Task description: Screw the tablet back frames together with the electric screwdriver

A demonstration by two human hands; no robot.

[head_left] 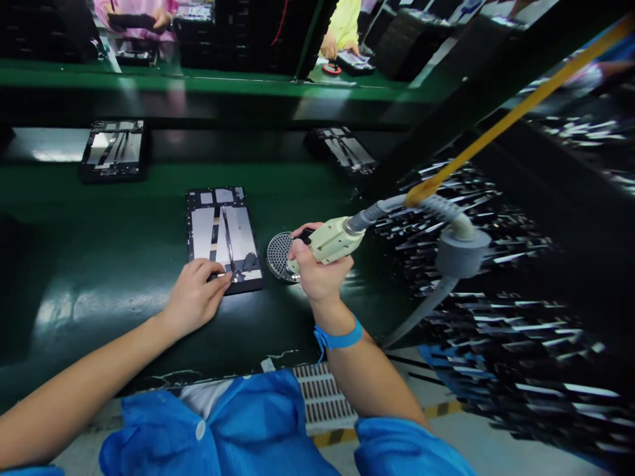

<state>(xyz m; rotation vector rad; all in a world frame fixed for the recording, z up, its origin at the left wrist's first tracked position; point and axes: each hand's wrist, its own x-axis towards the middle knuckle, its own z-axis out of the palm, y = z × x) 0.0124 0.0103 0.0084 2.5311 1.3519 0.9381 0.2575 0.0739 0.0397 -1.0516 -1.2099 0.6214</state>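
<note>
An open tablet chassis (221, 235) with silver plates lies on the dark green bench (124, 264) before me. My left hand (194, 295) rests on its near left corner, fingers pressing the edge. My right hand (317, 270) grips a cream electric screwdriver (331, 241), tip pointing down-left over a round perforated screw dish (278, 254) just right of the chassis. A grey hose (449, 254) and a yellow cord (516, 109) run from the tool up to the right.
Two more open chassis, one (114, 149) at the left and one (343, 151) at the right, lie on the belt farther back. Racks of stacked trays (496, 284) fill the right side. Other people's hands (342, 45) work at the far bench. A blue strap (337, 338) circles my right wrist.
</note>
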